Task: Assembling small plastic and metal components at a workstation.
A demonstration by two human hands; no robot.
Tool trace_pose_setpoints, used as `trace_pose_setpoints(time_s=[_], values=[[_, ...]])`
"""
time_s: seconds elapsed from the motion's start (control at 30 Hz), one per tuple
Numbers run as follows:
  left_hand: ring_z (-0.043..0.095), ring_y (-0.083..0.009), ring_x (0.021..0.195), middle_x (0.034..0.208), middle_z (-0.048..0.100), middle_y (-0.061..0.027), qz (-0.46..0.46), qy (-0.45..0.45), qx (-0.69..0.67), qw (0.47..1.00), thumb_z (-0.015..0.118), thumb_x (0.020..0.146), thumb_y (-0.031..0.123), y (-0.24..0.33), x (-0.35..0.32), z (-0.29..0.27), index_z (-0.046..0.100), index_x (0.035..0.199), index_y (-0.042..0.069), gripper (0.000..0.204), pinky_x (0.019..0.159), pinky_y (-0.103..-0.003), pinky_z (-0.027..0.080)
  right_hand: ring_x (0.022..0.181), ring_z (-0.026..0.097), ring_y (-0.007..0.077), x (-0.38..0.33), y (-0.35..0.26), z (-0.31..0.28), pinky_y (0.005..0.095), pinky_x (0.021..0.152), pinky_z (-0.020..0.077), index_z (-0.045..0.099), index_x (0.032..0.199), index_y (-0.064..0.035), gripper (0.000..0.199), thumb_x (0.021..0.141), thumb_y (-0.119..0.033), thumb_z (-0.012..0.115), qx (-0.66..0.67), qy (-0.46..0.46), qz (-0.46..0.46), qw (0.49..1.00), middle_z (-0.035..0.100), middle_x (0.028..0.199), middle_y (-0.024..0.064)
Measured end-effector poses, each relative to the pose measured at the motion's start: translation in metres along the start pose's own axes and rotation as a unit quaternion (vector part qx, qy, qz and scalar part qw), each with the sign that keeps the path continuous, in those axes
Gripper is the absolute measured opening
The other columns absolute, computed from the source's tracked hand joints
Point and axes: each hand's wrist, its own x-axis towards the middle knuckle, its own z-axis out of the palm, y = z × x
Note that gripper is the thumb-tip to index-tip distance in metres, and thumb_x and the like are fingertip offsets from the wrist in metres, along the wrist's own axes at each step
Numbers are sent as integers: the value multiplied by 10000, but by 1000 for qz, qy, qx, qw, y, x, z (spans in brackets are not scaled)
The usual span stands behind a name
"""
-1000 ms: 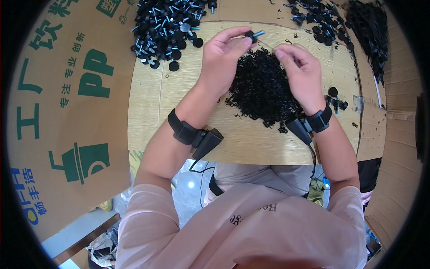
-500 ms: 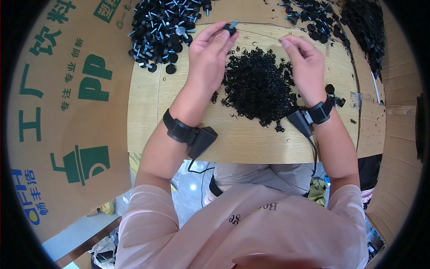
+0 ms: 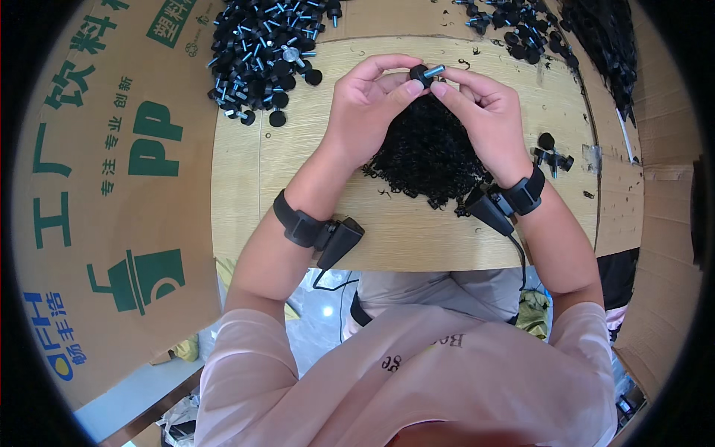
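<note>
Hands have met, seemingly, at the bolt.

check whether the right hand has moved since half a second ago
Yes, the right hand has moved left and slightly down in the picture, judged against the little cluster of black-headed bolts lying to its right.

Hands, two. Held bolt, one. Wristbands, two. Big bolt piles, two (contents uncountable). Black ring heap, one.

Left hand and right hand partly hide the pile beneath them; bolts beyond the left run out of frame.
</note>
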Motion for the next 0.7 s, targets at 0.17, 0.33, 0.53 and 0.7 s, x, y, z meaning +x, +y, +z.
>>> trace_pose_setpoints(time_s=[0.17,0.33,0.53,0.7], values=[[637,-180,1027,1099,643,-120,44,-6,29,999,660,860,-58,-2,-2,3,566,1160,-43,314,924,-293,524,658,489,-5,-4,-1,4,162,585,378,702,1045,15,190,899,-106,684,82,23,25,996,639,762,-50],[620,-162,1036,1107,614,-104,70,17,94,993,663,853,-75,-2,-4,7,575,1151,-46,312,914,-275,526,700,527,7,-9,-3,10,162,610,403,679,1023,22,160,914,-94,659,162,35,53,985,670,857,-19],[619,-154,1014,1105,604,-107,139,13,186,973,664,850,-75,-1,-2,8,598,1115,-54,274,887,-271,535,605,411,23,-7,6,4,182,551,314,666,1025,4,165,931,-128,635,290,-8,118,950,584,755,-50],[642,-148,935,1036,628,-105,209,37,413,886,716,785,-62,3,-2,-12,655,1014,-36,238,811,-254,544,607,382,31,-7,-14,5,190,559,283,631,1044,16,171,931,-110,613,326,-26,51,944,544,747,-35]])
